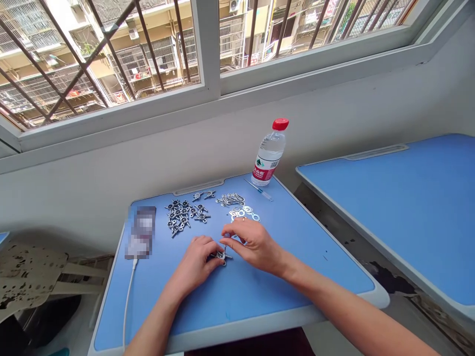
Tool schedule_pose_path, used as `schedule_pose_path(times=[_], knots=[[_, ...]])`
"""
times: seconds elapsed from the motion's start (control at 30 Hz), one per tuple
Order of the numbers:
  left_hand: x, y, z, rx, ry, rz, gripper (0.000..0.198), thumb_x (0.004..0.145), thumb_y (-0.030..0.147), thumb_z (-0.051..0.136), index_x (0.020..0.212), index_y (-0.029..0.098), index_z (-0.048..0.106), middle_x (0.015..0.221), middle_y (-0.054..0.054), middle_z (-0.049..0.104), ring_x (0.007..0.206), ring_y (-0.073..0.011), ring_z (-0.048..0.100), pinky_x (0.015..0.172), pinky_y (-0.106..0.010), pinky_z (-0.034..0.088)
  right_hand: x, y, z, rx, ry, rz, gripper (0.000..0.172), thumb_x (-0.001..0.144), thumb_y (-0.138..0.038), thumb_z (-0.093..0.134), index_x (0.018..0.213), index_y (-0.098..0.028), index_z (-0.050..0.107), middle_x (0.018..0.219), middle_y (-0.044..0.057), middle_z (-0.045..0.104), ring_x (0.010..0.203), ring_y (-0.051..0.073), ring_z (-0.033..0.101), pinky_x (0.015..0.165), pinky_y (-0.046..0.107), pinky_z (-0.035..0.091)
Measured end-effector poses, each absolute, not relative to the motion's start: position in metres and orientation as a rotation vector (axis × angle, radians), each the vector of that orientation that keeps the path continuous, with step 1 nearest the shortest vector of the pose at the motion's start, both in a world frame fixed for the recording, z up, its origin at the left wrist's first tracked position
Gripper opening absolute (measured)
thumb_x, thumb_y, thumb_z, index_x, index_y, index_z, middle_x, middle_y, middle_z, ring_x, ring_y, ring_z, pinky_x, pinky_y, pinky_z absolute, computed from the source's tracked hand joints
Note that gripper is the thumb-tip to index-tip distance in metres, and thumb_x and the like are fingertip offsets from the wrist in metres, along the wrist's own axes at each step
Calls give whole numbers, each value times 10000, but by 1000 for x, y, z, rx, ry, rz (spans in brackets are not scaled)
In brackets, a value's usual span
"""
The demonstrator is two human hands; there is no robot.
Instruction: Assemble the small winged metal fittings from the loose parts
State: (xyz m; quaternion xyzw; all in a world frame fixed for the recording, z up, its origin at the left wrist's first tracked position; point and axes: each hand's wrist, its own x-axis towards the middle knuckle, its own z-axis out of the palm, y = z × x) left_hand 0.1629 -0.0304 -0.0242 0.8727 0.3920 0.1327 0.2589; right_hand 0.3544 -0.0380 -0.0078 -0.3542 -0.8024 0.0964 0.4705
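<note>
Well, seen through the head camera, the person's two bare hands were bent together over a blue desk, and between them sat a small silver fitting. Its long axis ran roughly across the view, and it lay nearer the left hand, whose fingers closed narrowly on its left end. The right hand came in from the right and above, thumb and forefinger drawn into a narrow pinch at the fitting's upper side, though I could not tell whether they gripped it. Beyond the hands lay a heap of similar cross-shaped fittings, a loose cluster of silver rings, and a small tangle of silver parts. A slim screwdriver lay near the far edge beside a red-capped water bottle, partly filled. To the left, a blurred phone trailed a white cable.
</note>
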Motion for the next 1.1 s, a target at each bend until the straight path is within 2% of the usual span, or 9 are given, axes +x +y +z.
schedule_pose_path(times=[0.2, 0.37, 0.43, 0.57, 0.67, 0.83, 0.97, 1.1], knots=[[162, -30, -25, 2362, 1053, 372, 41, 889, 235, 631, 922, 224, 653, 872, -9, 647, 870, -196, 578, 825, -354, 426, 358, -35, -12, -826, -2035, 208, 153, 961, -224, 486, 923, -175, 626, 688, 23, 629, 582, 136, 537, 557, 259, 439], [161, -29, -29, 2353, 1039, 394, 50, 869, 211, 659, 918, 220, 652, 891, -12, 657, 881, -197, 583, 833, -357, 419, 364, -34, -6, -743, -2157, 333, 250, 968, -142, 417, 1135, -170, 600, 885, 79, 694, 794, 177, 614, 672, 313, 497], [161, -30, -28, 2347, 1039, 398, 70, 860, 195, 669, 921, 219, 645, 925, -12, 663, 901, -199, 586, 836, -354, 414, 365, -35, -4, -695, -2160, 414, 275, 967, -121, 405, 1161, -168, 594, 865, 70, 693, 774, 171, 604, 677, 317, 498], [162, -30, -25, 2365, 1040, 367, 66, 883, 208, 643, 947, 225, 640, 945, -9, 664, 913, -198, 580, 825, -345, 410, 361, -37, -4, -708, -2089, 392, 189, 957, -142, 461, 979, -167, 647, 703, 30, 655, 644, 154, 543, 615, 294, 465], [163, -31, -23, 2380, 1056, 338, 61, 882, 207, 644, 941, 222, 642, 893, -3, 655, 887, -195, 580, 814, -338, 412, 358, -39, -5, -818, -2031, 360, 177, 947, -170, 484, 841, -177, 625, 681, 27, 642, 620, 147, 530, 590, 278, 445], [164, -30, -23, 2383, 1079, 346, 50, 865, 191, 664, 905, 210, 641, 869, 0, 647, 869, -193, 581, 807, -338, 410, 354, -36, -12, -892, -1962, 326, 176, 944, -253, 521, 797, -175, 575, 673, 17, 609, 584, 128, 524, 566, 255, 441], [163, -30, -27, 2374, 1055, 379, 31, 868, 192, 662, 886, 210, 645, 867, 6, 644, 865, -186, 574, 811, -340, 406, 356, -35, -14, -818, -2042, 267, 143, 960, -205, 480, 944, -168, 618, 721, 30, 640, 625, 140, 556, 585, 264, 457], [162, -29, -30, 2360, 1041, 395, 52, 879, 211, 652, 930, 218, 660, 890, -2, 654, 875, -187, 581, 826, -342, 406, 363, -35, -9, -781, -2135, 370, 240, 958, -148, 455, 1149, -165, 599, 911, 73, 704, 793, 172, 627, 682, 307, 499]])
